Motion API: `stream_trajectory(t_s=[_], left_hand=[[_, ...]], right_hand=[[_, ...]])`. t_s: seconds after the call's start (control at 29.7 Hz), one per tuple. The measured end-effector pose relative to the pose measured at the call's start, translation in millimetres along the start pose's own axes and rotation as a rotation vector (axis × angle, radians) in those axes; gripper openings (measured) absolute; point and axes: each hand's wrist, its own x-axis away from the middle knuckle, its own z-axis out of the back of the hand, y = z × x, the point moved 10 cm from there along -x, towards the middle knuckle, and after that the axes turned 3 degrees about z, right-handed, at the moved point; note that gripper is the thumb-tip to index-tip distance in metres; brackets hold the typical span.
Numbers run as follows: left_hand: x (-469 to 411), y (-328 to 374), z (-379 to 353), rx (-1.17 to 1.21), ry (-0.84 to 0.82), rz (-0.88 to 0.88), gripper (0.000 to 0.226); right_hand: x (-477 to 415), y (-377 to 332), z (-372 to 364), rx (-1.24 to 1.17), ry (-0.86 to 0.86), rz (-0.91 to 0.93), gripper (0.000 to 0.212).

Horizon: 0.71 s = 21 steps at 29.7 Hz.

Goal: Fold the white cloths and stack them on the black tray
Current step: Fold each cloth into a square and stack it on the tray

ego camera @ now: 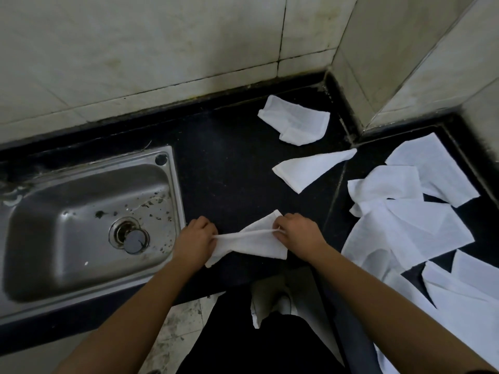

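Fingers of both your hands are curled and pinching one white cloth: left hand on its left end, right hand on its right. The held cloth is stretched between them just over the black counter, beside the sink.

Progress, in my judgement: early. No black tray can be told apart from the counter, and no stack is seen.

Largest item outstanding is the heap of cloths on your right, loose and overlapping. Next are two singles toward the wall, the far cloth and the near cloth — each roughly doubled, neither neat. Smallest is the cloth in hand, its fold not yet made.
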Motion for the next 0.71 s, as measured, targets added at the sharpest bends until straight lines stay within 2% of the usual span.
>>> stream_trajectory(t_s=[0.17,0.34,0.4,0.47,0.54,0.61,0.71], left_hand=[[-27.5,-4.7,68.1,0.019,0.092,0.023,0.009],[-41.7,-6.7,167.5,0.102,0.486,-0.027,0.013],[-40.5,-6.0,189.7,0.088,0.577,-0.044,0.015],[-35.5,-5.2,192.9,0.078,0.628,-0.081,0.016],[-30.2,-8.1,174.3,0.06,0.611,-0.084,0.018],[-24.6,-12.5,135.2,0.043,0.507,-0.067,0.02],[-3.3,-19.6,49.8,-0.013,0.24,-0.068,0.014]], right_hand=[[-26.2,-6.6,62.1,-0.079,0.065,-0.011,0.025],[-38.4,-16.4,157.4,-0.2,0.472,-0.008,0.017],[-35.0,-23.6,179.4,-0.204,0.586,0.014,0.016],[-31.2,-30.6,182.6,-0.17,0.626,0.043,0.015],[-28.5,-33.0,164.6,-0.129,0.589,0.064,0.016],[-25.4,-29.5,128.2,-0.078,0.481,0.05,0.018],[-12.7,-21.2,45.7,0.006,0.156,0.017,0.024]])
